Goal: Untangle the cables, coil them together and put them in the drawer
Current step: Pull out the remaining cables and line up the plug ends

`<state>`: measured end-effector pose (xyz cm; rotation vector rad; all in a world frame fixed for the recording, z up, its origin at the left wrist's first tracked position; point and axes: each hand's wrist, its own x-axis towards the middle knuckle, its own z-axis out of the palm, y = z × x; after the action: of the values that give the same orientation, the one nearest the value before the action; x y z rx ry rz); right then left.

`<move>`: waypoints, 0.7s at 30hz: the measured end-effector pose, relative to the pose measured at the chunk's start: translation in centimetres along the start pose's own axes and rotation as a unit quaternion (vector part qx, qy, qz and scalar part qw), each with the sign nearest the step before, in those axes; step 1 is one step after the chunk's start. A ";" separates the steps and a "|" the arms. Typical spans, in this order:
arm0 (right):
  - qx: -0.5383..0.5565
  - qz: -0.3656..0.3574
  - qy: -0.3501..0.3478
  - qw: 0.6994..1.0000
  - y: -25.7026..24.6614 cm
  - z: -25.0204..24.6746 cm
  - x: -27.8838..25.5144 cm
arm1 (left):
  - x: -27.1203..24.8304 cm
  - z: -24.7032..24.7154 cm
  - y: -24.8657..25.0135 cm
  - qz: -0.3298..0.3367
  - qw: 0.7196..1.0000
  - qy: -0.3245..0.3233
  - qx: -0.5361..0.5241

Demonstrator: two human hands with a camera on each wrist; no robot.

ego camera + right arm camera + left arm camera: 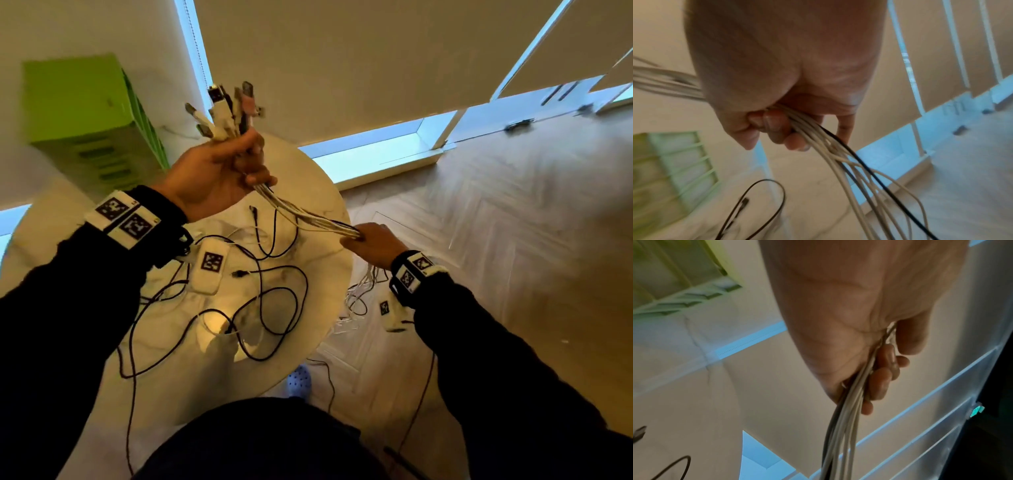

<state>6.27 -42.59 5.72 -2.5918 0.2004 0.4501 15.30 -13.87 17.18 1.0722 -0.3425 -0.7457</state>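
My left hand (219,171) is raised over the round table and grips a bundle of mostly white cables (308,216) just below their USB plugs (226,109), which fan out above the fist. The bundle runs down to the right into my right hand (370,243), which is curled round it past the table's edge. In the left wrist view the fingers (881,379) wrap the cables (844,426). The right wrist view shows the cables (838,155), one black among the white, leaving the fist and spreading downward. Loose black cables (267,301) lie tangled on the table. A green drawer unit (92,116) stands at the back left.
The round marble table (308,171) fills the middle. White cable ends (359,301) hang down to the wooden floor (513,240) at the table's right. Blinds and a window sill run along the back wall. A shoe (299,380) shows below the table edge.
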 end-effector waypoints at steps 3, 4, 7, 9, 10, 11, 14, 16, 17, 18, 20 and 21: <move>-0.009 -0.038 -0.058 0.998 -2.8 2.5 0.7 | -0.4 -1.1 0.7 0.086 0.995 0.030 -0.036; -0.019 -0.060 -0.079 0.995 -3.8 3.7 0.6 | -0.4 -1.6 0.7 0.105 0.992 0.054 -0.045; -0.080 -0.118 -0.159 0.977 -7.2 7.4 -0.3 | -0.5 -3.0 -0.2 0.125 0.976 0.168 -0.061; -0.113 -0.144 -0.221 0.958 -9.1 9.9 -1.0 | -1.0 -4.2 -1.1 0.118 0.962 0.241 -0.055; -0.122 -0.153 -0.246 0.949 -9.6 10.9 -1.1 | -1.3 -4.7 -1.6 0.112 0.956 0.268 -0.048; -0.132 -0.162 -0.266 0.941 -10.4 11.6 -1.3 | -1.8 -5.4 -2.0 0.107 0.948 0.297 -0.042; -0.116 -0.155 -0.287 0.938 -12.0 12.4 -1.3 | -3.6 -7.2 -2.6 0.101 0.926 0.363 -0.031; -0.071 -0.120 -0.318 0.938 -12.8 12.3 -0.5 | -5.0 -8.3 -2.5 0.099 0.916 0.389 -0.026; -0.042 -0.106 -0.338 0.934 -13.3 11.9 0.1 | -5.6 -8.6 -2.4 0.099 0.912 0.396 -0.023; -0.008 -0.095 -0.357 0.929 -13.6 11.6 1.0 | -6.2 -9.0 -2.4 0.100 0.909 0.404 -0.020; 0.063 -0.091 -0.390 0.914 -14.8 10.2 2.7 | -7.4 -9.8 -2.4 0.102 0.904 0.415 -0.022; 0.082 -0.092 -0.402 0.907 -15.7 9.3 3.5 | -8.0 -10.3 -2.5 0.105 0.901 0.419 -0.029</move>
<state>10.48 -24.55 3.87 -2.0298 -0.2792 1.3046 14.77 -2.11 11.03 1.1773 0.3024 -0.0546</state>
